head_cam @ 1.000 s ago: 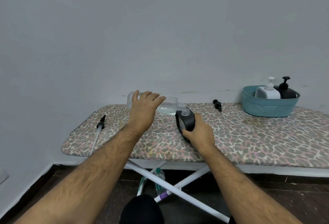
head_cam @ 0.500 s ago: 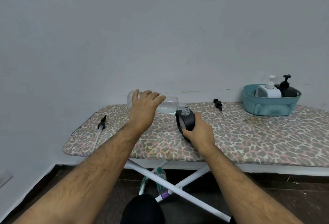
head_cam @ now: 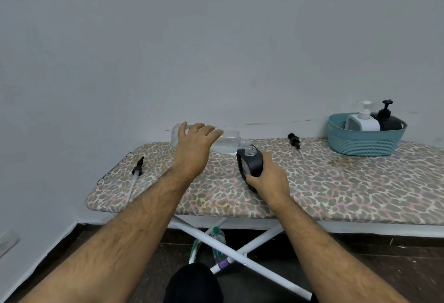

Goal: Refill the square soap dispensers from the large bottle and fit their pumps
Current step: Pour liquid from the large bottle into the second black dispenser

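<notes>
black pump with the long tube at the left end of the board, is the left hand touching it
Apart. The head view shows the left hand on the clear large bottle, with bare patterned board cover between it and the black pump.

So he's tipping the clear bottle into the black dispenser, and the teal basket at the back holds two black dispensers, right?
Not quite. The head view shows the teal basket holding one white dispenser and one black one. The rest stands: the left hand tips the clear bottle into the black dispenser.
</notes>
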`<state>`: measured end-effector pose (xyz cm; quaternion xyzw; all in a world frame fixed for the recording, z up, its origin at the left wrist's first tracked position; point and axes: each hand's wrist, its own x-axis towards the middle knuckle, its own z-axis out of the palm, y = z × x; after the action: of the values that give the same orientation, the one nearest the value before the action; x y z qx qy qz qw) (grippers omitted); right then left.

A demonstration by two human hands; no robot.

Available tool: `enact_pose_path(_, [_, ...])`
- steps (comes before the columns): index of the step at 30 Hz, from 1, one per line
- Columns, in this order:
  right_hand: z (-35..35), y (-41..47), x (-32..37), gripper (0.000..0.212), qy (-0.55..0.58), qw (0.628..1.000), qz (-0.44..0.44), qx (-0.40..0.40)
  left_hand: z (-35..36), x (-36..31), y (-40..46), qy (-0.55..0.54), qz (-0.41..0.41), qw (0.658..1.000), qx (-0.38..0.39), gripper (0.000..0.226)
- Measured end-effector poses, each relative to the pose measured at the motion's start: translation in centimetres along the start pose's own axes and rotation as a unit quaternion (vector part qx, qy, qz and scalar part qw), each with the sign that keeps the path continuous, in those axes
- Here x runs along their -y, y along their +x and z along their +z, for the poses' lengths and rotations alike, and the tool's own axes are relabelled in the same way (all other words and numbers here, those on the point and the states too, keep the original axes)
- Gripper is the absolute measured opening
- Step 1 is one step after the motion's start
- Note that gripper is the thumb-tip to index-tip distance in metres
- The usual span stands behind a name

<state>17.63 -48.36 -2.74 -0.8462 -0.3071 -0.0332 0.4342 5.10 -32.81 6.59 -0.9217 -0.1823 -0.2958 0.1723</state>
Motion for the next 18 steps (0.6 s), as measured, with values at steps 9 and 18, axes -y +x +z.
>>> enact_pose_path(9, [-0.1, -0.2, 0.0, 0.055, 0.002, 1.0, -0.001, 0.002, 2.2, 0.2, -1.5, -0.069, -0.054, 0.996, 0.006, 0.068])
enact_pose_path(18, [0.2, -0.1, -0.1, 0.05, 0.013, 1.0, 0.003, -0.001, 5.1, 1.2, -2.5, -0.376, -0.256, 0.89, -0.016, 0.062])
